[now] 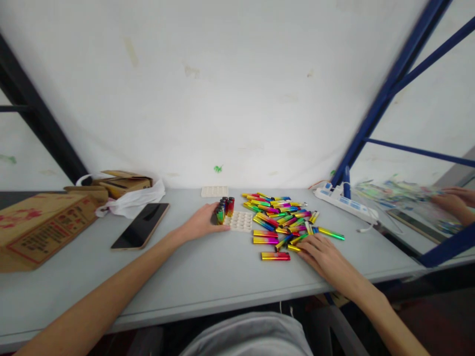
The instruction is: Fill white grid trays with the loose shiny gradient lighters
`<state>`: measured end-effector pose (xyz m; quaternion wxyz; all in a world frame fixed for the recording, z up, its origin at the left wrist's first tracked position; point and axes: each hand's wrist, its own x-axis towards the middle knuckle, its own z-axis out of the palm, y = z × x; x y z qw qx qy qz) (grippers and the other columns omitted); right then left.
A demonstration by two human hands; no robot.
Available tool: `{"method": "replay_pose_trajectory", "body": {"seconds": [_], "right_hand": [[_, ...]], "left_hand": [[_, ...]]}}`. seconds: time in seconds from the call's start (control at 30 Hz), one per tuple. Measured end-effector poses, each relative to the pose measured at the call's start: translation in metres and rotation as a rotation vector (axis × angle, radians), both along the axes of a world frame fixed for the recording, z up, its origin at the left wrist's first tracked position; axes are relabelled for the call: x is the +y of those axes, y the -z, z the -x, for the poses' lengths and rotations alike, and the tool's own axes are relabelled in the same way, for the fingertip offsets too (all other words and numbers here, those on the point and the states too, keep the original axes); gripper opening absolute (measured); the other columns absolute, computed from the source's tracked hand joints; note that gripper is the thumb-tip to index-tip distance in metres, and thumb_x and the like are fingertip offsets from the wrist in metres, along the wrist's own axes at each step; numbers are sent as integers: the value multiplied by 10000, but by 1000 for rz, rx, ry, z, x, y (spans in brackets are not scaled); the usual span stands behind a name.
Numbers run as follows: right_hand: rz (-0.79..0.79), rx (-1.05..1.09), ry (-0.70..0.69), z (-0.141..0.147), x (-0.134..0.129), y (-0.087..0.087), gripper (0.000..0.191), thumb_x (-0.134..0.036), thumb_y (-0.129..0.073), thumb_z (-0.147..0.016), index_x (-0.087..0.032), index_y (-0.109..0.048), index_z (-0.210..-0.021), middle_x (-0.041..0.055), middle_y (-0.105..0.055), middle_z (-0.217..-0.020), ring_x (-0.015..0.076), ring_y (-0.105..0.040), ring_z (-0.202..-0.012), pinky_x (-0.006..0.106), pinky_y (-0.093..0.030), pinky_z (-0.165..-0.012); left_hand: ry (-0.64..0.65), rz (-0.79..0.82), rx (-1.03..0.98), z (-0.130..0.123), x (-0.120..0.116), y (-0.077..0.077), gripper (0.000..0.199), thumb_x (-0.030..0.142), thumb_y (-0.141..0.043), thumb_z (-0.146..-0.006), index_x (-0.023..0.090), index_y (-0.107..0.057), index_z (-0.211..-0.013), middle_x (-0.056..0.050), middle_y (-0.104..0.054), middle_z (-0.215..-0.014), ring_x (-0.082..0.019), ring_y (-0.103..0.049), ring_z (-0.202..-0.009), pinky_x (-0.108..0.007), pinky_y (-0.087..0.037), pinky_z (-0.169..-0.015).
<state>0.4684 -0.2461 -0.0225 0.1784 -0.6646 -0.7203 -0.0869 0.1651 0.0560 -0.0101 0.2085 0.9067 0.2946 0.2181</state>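
Observation:
My left hand (203,221) is wrapped round the left end of a white tray (243,221) with rows of round holes. Several shiny lighters (225,208) stand upright in the tray's left part, by my fingers; the holes to the right hold none. My right hand (326,257) lies at the near right edge of a loose pile of colourful metallic lighters (276,216). Its fingers are bent, with the tips closed on a yellow lighter (294,248); part of the grip is hidden. A single yellow-red lighter (275,256) lies at the near side of the pile.
A second white tray (214,191) lies by the wall. On the left are a phone (141,226), a white plastic bag (137,202) and cardboard boxes (48,227). A power strip (347,202) lies right, beside a blue metal frame (374,109). Beyond it another person's hand (451,202) shows.

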Motion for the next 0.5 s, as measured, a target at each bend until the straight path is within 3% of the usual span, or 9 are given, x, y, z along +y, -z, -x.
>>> {"method": "replay_pose_trajectory", "body": {"seconds": [0.13,0.3,0.4,0.5], "right_hand": [[-10,210,97,5,0,-7,350,-387,-422,-1060,-226,-690,-1217,111,-747,-1143,264,-716,-1030,421,-575,-929],[-49,394,43,16,27,-35,362,-483,-518,-1016,-227,-739,-1145,91,-761,-1135,259,-712,-1002,375,-551,-899],[-59,443,-5,22,61,-53,408,-585,-599,-948,-199,-728,-920,55,-721,-849,196,-634,-724,301,-492,-666],[-143,501,-1,28,99,-67,533,-660,-508,-964,-196,-554,-706,15,-580,-705,160,-512,-648,283,-414,-612]], "left_hand": [[24,-7,16,0,0,-1,831,720,-773,-663,198,-631,-1294,-141,-714,-1235,-379,-651,-1147,-454,-516,-999],[44,-10,35,0,-1,-3,841,726,-765,-682,179,-615,-1302,-154,-698,-1266,-377,-643,-1163,-461,-503,-1026],[42,-5,15,0,-2,-4,821,711,-782,-671,192,-623,-1287,-137,-709,-1249,-372,-652,-1151,-452,-513,-1014],[39,-13,4,1,-3,-4,833,709,-788,-666,188,-621,-1294,-135,-704,-1263,-372,-653,-1161,-440,-511,-1022]]}}
